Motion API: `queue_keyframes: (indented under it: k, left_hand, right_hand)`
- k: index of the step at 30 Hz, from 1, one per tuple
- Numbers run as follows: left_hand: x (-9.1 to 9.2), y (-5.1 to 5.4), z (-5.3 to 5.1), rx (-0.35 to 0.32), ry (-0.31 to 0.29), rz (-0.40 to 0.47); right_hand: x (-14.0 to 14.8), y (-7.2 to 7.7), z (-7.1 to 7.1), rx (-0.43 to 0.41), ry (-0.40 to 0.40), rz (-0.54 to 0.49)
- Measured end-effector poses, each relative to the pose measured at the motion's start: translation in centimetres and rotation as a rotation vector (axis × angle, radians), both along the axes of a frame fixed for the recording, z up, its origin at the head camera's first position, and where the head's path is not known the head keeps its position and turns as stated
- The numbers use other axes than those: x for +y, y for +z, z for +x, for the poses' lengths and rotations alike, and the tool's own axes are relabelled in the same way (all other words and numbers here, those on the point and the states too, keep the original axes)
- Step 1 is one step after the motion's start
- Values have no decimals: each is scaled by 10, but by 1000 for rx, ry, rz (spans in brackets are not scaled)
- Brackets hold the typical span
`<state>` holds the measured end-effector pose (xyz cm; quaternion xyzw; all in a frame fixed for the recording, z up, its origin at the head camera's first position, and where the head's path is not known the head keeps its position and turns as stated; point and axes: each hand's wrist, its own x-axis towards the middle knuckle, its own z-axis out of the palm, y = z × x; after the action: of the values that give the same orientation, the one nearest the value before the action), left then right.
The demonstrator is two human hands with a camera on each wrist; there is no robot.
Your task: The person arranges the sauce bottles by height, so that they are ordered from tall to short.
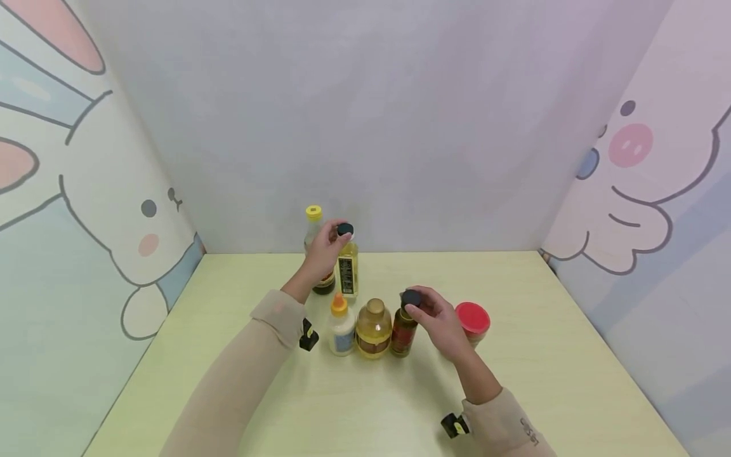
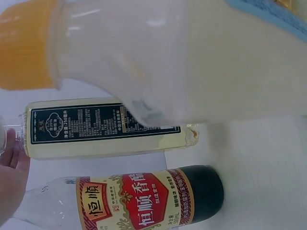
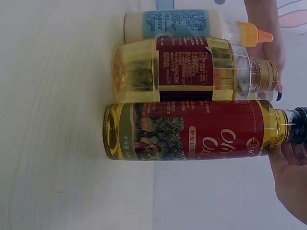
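Observation:
At the back, my left hand [image 1: 324,249] pinches the dark cap and neck of a tall bottle of pale yellow oil [image 1: 348,273], which stands upright. Beside it, partly behind that hand, is a vinegar bottle [image 2: 139,201] with a red and cream label and a yellow cap. Nearer to me, my right hand [image 1: 444,322] holds the black-capped top of a dark olive oil bottle [image 3: 192,130]. Left of this bottle stands a squat golden oil bottle [image 1: 374,330]. A white squeeze bottle [image 1: 342,333] with an orange nozzle is at the left of that row.
A red-lidded jar [image 1: 473,318] stands to the right, partly hidden by my right hand. Pale wood-look table [image 1: 571,381] lies under everything. A grey back wall [image 1: 365,127] rises close behind the rear bottles, with cartoon-printed panels on both sides.

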<state>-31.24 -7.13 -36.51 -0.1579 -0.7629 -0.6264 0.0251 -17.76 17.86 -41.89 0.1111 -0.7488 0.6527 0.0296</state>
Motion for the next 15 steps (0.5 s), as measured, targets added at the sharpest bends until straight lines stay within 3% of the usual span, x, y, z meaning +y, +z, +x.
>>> queue_keyframes:
  k: [6, 15]
  left_hand:
    - [2, -2, -5, -1, 11, 11]
    - [6, -11, -13, -19, 24, -49]
  right_hand:
    - [0, 0, -1, 29, 7, 10]
    - [-1, 1, 0, 8, -7, 16]
